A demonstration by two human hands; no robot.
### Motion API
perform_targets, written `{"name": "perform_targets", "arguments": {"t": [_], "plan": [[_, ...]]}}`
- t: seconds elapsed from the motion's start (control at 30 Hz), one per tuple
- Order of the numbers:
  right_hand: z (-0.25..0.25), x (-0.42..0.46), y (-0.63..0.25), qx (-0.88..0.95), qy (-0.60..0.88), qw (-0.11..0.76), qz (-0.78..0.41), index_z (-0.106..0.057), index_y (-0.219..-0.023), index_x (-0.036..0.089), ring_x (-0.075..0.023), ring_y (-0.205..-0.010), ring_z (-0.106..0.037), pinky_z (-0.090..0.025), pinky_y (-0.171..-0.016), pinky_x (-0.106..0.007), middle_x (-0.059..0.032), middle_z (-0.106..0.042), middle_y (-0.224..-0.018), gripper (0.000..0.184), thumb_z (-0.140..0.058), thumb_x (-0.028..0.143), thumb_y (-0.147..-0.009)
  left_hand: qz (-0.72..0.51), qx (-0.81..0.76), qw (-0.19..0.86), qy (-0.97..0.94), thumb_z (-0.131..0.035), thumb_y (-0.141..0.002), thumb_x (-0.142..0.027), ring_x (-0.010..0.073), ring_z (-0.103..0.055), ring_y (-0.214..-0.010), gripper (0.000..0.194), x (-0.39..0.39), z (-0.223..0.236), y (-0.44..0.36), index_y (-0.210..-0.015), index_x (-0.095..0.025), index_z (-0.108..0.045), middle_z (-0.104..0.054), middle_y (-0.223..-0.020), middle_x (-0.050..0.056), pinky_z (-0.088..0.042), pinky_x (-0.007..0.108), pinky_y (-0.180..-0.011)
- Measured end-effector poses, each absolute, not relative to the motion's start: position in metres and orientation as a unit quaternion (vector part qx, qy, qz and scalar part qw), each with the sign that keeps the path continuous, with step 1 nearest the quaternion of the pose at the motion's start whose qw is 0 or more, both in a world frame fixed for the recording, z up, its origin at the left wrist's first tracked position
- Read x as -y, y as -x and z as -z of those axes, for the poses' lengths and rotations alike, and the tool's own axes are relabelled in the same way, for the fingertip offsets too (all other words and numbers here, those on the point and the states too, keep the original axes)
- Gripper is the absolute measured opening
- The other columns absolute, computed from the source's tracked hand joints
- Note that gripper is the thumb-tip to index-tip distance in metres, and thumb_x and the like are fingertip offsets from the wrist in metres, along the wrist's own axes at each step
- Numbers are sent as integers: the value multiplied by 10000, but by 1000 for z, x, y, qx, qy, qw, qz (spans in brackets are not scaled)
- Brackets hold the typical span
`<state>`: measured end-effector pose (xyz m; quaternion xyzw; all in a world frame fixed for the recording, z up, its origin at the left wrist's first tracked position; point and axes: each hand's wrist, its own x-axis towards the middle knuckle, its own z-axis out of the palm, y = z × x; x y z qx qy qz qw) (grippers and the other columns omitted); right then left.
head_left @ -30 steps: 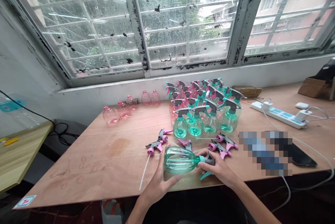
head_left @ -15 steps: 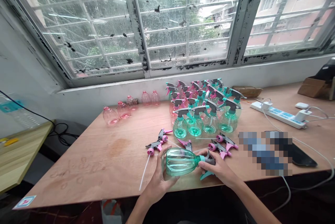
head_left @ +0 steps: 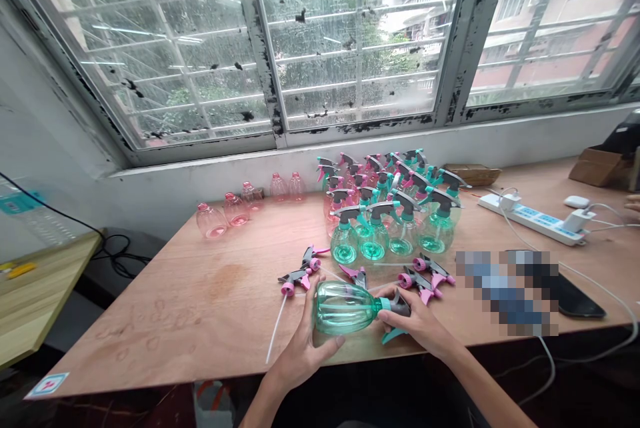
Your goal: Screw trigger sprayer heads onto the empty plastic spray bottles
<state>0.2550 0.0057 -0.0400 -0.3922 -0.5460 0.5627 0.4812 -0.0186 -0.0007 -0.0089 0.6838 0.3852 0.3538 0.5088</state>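
A green clear spray bottle (head_left: 345, 308) lies sideways between my hands, just over the table's front edge. My left hand (head_left: 306, 341) cups its base, the thumb below and the fingers partly hidden behind it. My right hand (head_left: 417, 323) grips the teal collar and grey spray head (head_left: 399, 305), whose teal trigger (head_left: 394, 335) points down. Just beyond the bottle lie several loose grey-and-pink spray heads (head_left: 358, 276), some with white tubes (head_left: 277, 328). Behind them stands a group of green and pink spray bottles (head_left: 373, 241) with heads on.
Several headless pink bottles (head_left: 213, 223) stand at the back left of the wooden table (head_left: 165, 301). To the right are a white power strip (head_left: 535, 220), cables and a black phone (head_left: 575, 295). Part of another person's hand (head_left: 633, 202) shows at the right edge.
My left thumb has come slightly away from the bottle's side, and the bottle has shifted very little. Part of another person's hand has appeared at the right edge.
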Motion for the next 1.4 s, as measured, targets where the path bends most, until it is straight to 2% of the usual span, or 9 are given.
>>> {"name": "perform_targets", "arguments": {"t": [0.2,0.37,0.47,0.57,0.73,0.87,1.0,1.27,1.4], "plan": [[40,-6,-256,547,393,480,-562,-673,-1042,210,-177,-653,-634,-533,-632,-317,41,-633,-740,307,-801,406,-844,-384,-358,522,-672,-720,-904,-259,309,-317,-1521,989,1,3,14,-1593,-415,-29,-211,-1692,64,-289,493,-1254],[38,-5,-255,549,394,479,-561,-665,-1047,197,-185,-641,-630,-530,-629,-329,39,-638,-702,319,-790,415,-850,-398,-355,534,-656,-740,-884,-230,312,-309,-1519,924,3,0,11,-1555,-442,-142,-275,-1649,70,-298,515,-1237],[38,-5,-255,549,393,480,-560,-665,-1033,201,-187,-642,-633,-537,-626,-333,38,-636,-705,317,-791,424,-845,-396,-346,542,-656,-726,-896,-221,299,-367,-1490,915,4,0,11,-1557,-442,-132,-318,-1627,69,-330,499,-1225],[38,-6,-255,550,392,480,-560,-671,-1013,207,-183,-639,-637,-539,-620,-327,36,-636,-737,320,-807,427,-825,-389,-345,536,-665,-702,-917,-224,287,-324,-1518,950,3,3,13,-1574,-450,-55,-278,-1655,63,-309,497,-1242],[38,-6,-255,549,392,484,-557,-684,-1028,220,-174,-655,-643,-539,-634,-310,38,-640,-779,306,-818,402,-823,-367,-365,521,-678,-701,-918,-280,296,-147,-1584,994,1,12,19,-1595,-438,10,-92,-1731,27,-139,520,-1294],[38,-5,-255,548,390,485,-558,-691,-1034,222,-171,-671,-635,-540,-637,-299,41,-630,-769,291,-819,381,-827,-367,-353,532,-677,-699,-915,-294,302,-149,-1582,975,0,12,20,-1610,-384,-20,-65,-1735,39,-146,516,-1295],[39,-6,-255,546,392,486,-559,-691,-1027,218,-164,-662,-633,-534,-636,-296,36,-634,-790,286,-820,377,-828,-389,-347,533,-666,-720,-890,-259,302,-234,-1552,970,2,5,16,-1599,-392,-73,-144,-1709,52,-217,500,-1277],[35,-4,-254,541,392,485,-564,-676,-1030,203,-172,-643,-626,-531,-631,-308,40,-636,-720,294,-800,394,-844,-407,-344,551,-642,-740,-874,-242,319,-410,-1455,814,4,0,11,-1512,-414,-266,-331,-1611,66,-374,476,-1193],[39,-6,-255,545,390,482,-564,-665,-1040,201,-173,-632,-628,-523,-618,-306,42,-642,-694,315,-801,404,-842,-398,-331,564,-643,-727,-896,-253,308,-396,-1477,837,4,2,12,-1531,-433,-213,-355,-1605,60,-370,468,-1206]]}}
